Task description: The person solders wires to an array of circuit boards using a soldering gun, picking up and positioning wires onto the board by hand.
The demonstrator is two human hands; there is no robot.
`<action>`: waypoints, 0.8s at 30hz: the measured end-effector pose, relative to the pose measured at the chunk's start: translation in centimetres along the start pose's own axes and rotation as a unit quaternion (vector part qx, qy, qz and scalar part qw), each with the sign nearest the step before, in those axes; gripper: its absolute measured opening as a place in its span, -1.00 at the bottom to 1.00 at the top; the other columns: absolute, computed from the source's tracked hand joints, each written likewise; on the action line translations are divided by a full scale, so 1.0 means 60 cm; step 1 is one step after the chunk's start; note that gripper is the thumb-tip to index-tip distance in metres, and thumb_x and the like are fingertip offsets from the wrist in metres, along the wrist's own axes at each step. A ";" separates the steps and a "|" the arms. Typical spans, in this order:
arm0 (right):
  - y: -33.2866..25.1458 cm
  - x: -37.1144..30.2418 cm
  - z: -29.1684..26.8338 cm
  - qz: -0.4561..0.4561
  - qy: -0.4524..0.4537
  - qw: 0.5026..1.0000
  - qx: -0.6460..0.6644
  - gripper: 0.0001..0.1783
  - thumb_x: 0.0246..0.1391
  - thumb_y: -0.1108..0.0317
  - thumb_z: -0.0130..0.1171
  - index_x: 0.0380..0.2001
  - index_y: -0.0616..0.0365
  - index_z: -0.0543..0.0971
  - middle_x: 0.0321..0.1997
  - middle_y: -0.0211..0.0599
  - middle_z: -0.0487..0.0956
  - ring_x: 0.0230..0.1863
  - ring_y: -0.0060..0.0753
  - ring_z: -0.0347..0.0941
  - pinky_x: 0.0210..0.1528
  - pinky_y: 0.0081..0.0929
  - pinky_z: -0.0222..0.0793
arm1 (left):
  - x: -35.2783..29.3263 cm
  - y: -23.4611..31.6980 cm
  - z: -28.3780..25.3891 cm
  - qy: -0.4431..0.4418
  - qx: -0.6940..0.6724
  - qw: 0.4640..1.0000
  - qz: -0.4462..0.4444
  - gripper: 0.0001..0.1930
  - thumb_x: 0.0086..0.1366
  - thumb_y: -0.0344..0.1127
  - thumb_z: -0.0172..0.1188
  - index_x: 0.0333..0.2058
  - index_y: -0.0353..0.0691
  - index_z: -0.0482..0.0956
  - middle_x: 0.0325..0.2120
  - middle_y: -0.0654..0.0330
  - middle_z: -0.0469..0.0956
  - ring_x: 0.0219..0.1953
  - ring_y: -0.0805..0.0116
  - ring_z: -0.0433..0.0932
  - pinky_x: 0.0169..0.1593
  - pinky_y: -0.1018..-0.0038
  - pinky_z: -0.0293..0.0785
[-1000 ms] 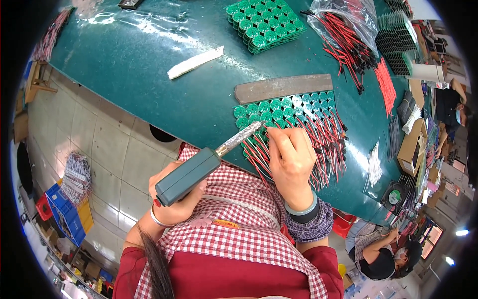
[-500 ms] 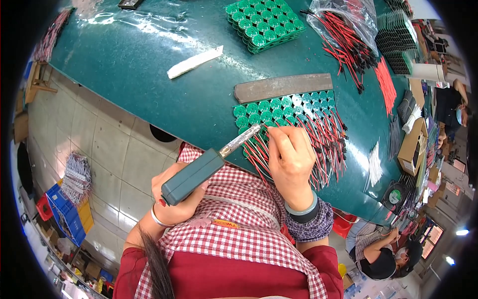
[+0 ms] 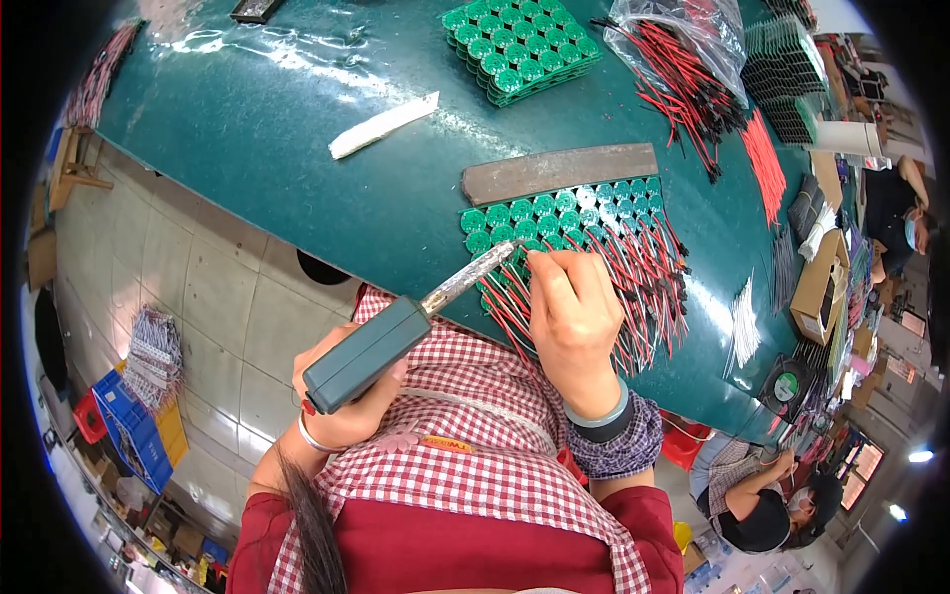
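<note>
My left hand [image 3: 341, 411] is wrapped round the dark green handle of a soldering iron [image 3: 368, 354]. Its metal shaft slants up to the right, and the tip is at a panel of round green circuit boards [image 3: 507, 213]. Close beside that tip, my right hand [image 3: 577, 312] pinches what looks like a thin wire; its fingers partly hide it. Many red, black and white wires [image 3: 643, 287] lie over the panel's near and right part and hang toward me. A flat grey-brown metal bar [image 3: 564, 172] lies along the panel's far edge.
Stacked green board panels [image 3: 522, 49] stand at the back of the green table [image 3: 247, 129]. A white strip [image 3: 384, 126] lies left of the bar. At right are a clear bag [image 3: 693, 40], red-black wires [image 3: 683, 89], white wires [image 3: 744, 332] and a small fan [image 3: 785, 388]. Co-workers [image 3: 767, 510] are at right.
The soldering iron's handle has swung slightly left, and its tip has shifted a little farther from me. My right hand keeps its pinch, almost unmoved. The whole view has shifted slightly.
</note>
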State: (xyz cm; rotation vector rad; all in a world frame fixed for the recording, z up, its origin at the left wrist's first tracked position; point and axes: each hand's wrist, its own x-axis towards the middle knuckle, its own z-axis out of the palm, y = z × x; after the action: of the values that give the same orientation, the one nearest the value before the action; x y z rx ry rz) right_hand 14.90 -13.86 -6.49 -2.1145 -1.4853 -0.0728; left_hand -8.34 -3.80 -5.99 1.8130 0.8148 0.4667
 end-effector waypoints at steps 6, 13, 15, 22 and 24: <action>0.004 0.000 0.000 -0.006 -0.001 1.000 -0.006 -0.73 -0.16 0.64 0.30 -0.29 0.25 0.59 -0.38 -0.25 0.51 -0.38 -0.24 0.46 -0.39 -0.36 0.41 | 0.012 0.010 0.003 -0.003 0.012 1.000 0.027 -0.75 0.00 -0.52 0.38 -0.27 -0.35 0.64 -0.42 0.13 0.61 -0.50 0.32 0.62 -0.41 0.50 0.52; 0.004 -0.003 0.004 -0.021 -0.001 0.999 -0.036 -0.78 -0.13 0.56 0.26 -0.31 0.26 0.59 -0.37 -0.27 0.50 -0.37 -0.27 0.46 -0.41 -0.39 0.40 | 0.016 0.015 0.001 -0.015 0.028 0.999 0.029 -0.76 0.00 -0.51 0.38 -0.29 -0.36 0.64 -0.44 0.15 0.60 -0.52 0.35 0.61 -0.43 0.51 0.50; 0.003 -0.002 0.004 -0.022 0.000 0.999 -0.037 -0.78 -0.13 0.56 0.25 -0.31 0.26 0.59 -0.37 -0.27 0.50 -0.37 -0.28 0.46 -0.41 -0.40 0.39 | 0.018 0.018 0.000 -0.018 0.042 0.998 0.030 -0.76 0.00 -0.51 0.38 -0.29 -0.36 0.63 -0.45 0.15 0.59 -0.53 0.34 0.60 -0.44 0.50 0.50; 0.004 -0.002 0.006 -0.023 0.003 0.999 -0.040 -0.78 -0.14 0.56 0.23 -0.32 0.26 0.59 -0.39 -0.28 0.48 -0.38 -0.28 0.46 -0.41 -0.39 0.39 | -0.001 -0.001 0.003 0.000 -0.007 1.000 0.005 -0.77 0.00 -0.52 0.37 -0.30 -0.35 0.64 -0.47 0.12 0.58 -0.52 0.29 0.59 -0.44 0.48 0.49; 0.005 -0.001 0.005 -0.022 0.004 0.999 -0.038 -0.78 -0.14 0.56 0.24 -0.32 0.26 0.59 -0.39 -0.28 0.48 -0.38 -0.28 0.46 -0.41 -0.39 0.39 | -0.006 0.000 0.001 -0.010 -0.009 0.999 -0.034 -0.77 0.00 -0.52 0.36 -0.30 -0.34 0.65 -0.47 0.11 0.57 -0.51 0.27 0.60 -0.42 0.47 0.50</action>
State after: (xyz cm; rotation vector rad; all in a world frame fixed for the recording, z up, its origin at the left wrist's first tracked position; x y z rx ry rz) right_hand 15.04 -13.85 -6.86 -2.1387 -1.5463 -0.1571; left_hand -8.58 -4.11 -6.00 1.7657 0.8530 0.4110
